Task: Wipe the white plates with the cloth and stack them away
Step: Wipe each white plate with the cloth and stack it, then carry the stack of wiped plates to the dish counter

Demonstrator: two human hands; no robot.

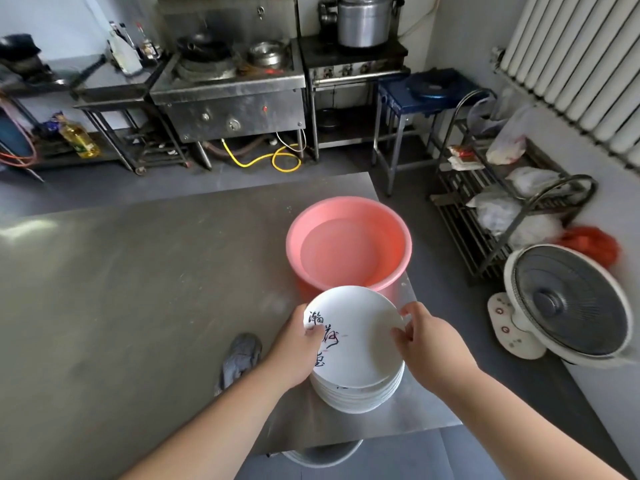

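We've got top white plate (363,341) held from both sides. Left hand (294,348) gripping left rim, thumb over black lettering. Right hand (422,337) pinching right rim. Plate slightly tilted, right over stack of white plates (360,396); touching it or not, can't tell. Grey cloth (240,355) lying loose on steel table (138,271), just left of our left wrist. Pink basin (398,237) just beyond our fingertips. Fan (568,299) on floor, well right of right hand.

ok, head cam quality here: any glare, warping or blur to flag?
Head view: wide-angle warping bows the radiator; a glare patch sits far left on the steel table; the stove behind is soft; lettering on the top plate is legible.
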